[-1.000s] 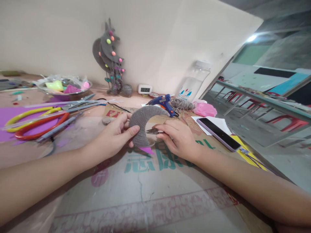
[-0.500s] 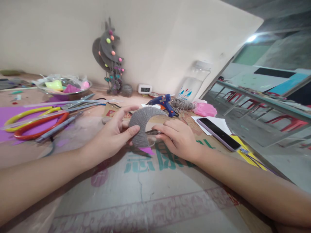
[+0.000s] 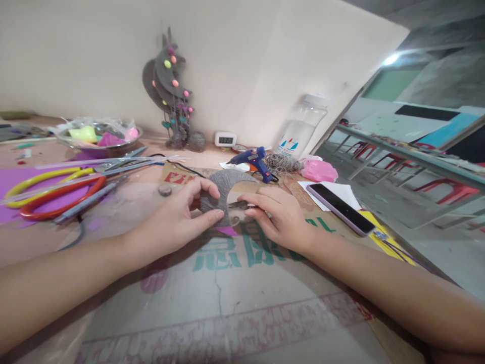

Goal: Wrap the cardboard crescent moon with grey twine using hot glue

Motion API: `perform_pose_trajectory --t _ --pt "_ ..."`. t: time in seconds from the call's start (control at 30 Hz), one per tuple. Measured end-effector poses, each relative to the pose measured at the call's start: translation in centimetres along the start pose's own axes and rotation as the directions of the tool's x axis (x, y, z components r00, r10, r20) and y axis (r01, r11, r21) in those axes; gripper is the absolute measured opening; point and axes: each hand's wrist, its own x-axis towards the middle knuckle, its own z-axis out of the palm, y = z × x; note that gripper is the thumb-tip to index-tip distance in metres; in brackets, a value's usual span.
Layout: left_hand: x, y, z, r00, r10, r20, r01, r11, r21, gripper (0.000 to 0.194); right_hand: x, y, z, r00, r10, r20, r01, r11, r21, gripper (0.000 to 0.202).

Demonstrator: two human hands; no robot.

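Observation:
A grey yarn-wrapped crescent [image 3: 223, 183] is gripped at its left side by my left hand [image 3: 185, 210], thumb on its face and the index finger bent over it. My right hand [image 3: 278, 212] pinches a small dark metal tool [image 3: 238, 205], whose tip reaches the crescent's inner edge. What exactly the tool is cannot be made out. A loose strand curls at the crescent's lower end, above a pink-purple scrap [image 3: 226, 231] on the cardboard [image 3: 227, 293].
Behind are a blue glue gun [image 3: 255, 161], tangled yarn [image 3: 282, 164], a bottle [image 3: 301, 129] and a timer [image 3: 226, 139]. Scissors [image 3: 62, 192] and a bowl [image 3: 102, 150] lie left; a phone [image 3: 341, 209] lies right. A crescent decoration [image 3: 168, 76] stands against the wall.
My left hand's index finger has curled onto the crescent's face, and its thumb has shifted slightly right. The crescent sits a little tilted, and a loose strand end now shows near its lower tip.

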Motion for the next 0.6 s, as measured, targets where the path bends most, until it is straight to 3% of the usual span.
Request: perform_pose_trajectory --t 0.6 --pt "-0.16 -0.21 0.01 1.0 0.0 0.013 0.001 0.999 -0.039 0.015 0.27 -0.24 -0.16 1.0 -0.016 0.02 0.017 0.999 -0.044 0.024"
